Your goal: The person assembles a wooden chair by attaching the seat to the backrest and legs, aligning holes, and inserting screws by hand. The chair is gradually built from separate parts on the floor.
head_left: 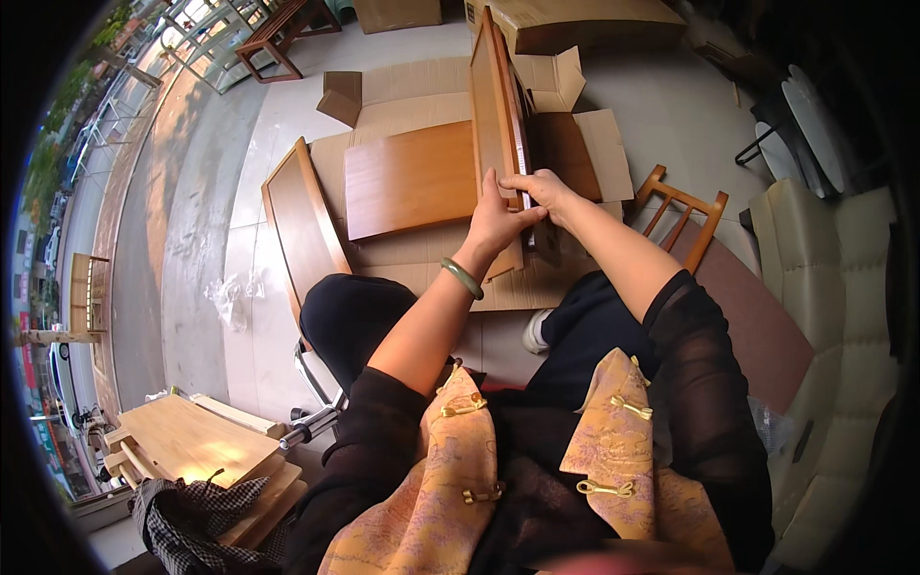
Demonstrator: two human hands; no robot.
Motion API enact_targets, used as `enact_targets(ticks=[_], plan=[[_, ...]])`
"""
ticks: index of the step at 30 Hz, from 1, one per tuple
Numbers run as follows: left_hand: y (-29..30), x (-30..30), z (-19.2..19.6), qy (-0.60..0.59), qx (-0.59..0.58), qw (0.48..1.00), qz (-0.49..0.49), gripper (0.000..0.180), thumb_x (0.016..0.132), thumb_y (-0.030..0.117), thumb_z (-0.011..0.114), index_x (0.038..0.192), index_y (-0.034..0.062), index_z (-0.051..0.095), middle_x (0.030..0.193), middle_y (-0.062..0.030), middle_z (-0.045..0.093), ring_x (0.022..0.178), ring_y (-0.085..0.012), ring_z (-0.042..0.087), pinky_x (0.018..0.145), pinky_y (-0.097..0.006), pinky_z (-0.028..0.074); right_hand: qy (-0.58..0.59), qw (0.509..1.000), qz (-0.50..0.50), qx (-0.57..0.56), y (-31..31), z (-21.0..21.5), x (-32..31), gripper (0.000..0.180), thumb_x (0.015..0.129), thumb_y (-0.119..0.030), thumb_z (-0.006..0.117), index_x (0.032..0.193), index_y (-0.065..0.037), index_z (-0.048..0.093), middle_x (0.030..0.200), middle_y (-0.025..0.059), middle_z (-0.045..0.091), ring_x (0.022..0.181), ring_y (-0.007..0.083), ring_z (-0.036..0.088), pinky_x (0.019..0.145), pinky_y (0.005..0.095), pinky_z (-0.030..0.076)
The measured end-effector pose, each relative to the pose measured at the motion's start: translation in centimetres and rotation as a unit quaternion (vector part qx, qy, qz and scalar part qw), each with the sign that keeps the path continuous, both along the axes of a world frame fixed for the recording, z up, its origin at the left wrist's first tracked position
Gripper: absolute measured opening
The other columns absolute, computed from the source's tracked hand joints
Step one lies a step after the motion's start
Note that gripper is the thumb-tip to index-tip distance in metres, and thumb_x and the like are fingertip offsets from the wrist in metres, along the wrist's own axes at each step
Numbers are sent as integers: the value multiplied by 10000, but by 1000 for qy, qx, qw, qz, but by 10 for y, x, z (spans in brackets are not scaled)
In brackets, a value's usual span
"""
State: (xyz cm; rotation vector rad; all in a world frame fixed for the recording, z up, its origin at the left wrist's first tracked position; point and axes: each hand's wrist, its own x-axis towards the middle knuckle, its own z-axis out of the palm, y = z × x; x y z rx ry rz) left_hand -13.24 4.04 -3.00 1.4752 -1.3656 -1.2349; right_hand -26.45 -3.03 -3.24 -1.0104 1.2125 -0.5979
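Observation:
A framed brown wooden panel [496, 105] stands on edge ahead of me, its long side running away from me. At its near end, my left hand [496, 218] is closed against the left face, with a green bangle [462, 279] on the wrist. My right hand [548, 195] grips the same end from the other side, fingers reaching over the edge. The two hands are almost touching, and what lies between them is partly hidden. A flat wooden board [410, 180] lies under and to the left of the upright panel, on opened cardboard [412, 96].
Another framed panel [305, 216] leans beside my left knee. A slatted wooden frame [685, 216] lies to the right, by a beige padded sofa [824, 287]. Pale wooden boards [201, 436] are stacked at the lower left. Cardboard boxes [575, 24] and a wooden bench [283, 38] stand farther off.

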Motion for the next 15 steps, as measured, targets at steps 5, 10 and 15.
enact_targets(ticks=[5, 10, 15], plan=[[-1, 9, -7, 201, 115, 972, -37, 854, 820, 273, 803, 1412, -50, 279, 1020, -136, 650, 902, -195, 657, 786, -328, 553, -14, 999, 37, -21, -1, 7, -2, 308, 767, -244, 765, 856, 40, 685, 785, 112, 666, 650, 178, 640, 583, 292, 515], [-1, 4, -4, 319, 143, 937, -1, 748, 831, 294, 790, 1366, -32, 380, 997, -84, 622, 837, -153, 624, 737, -296, 539, -44, 999, 31, -3, 1, 24, -2, 427, 806, -403, 770, 831, 8, 655, 768, 109, 647, 636, 174, 633, 573, 315, 530], [-3, 18, -1, 363, 130, 923, 19, 421, 837, 156, 722, 1159, -2, 500, 951, -45, 604, 804, -137, 602, 669, -272, 519, -63, 997, 33, -4, 0, 34, 4, 446, 806, -437, 764, 811, -12, 629, 761, 106, 639, 652, 166, 622, 592, 312, 515]])
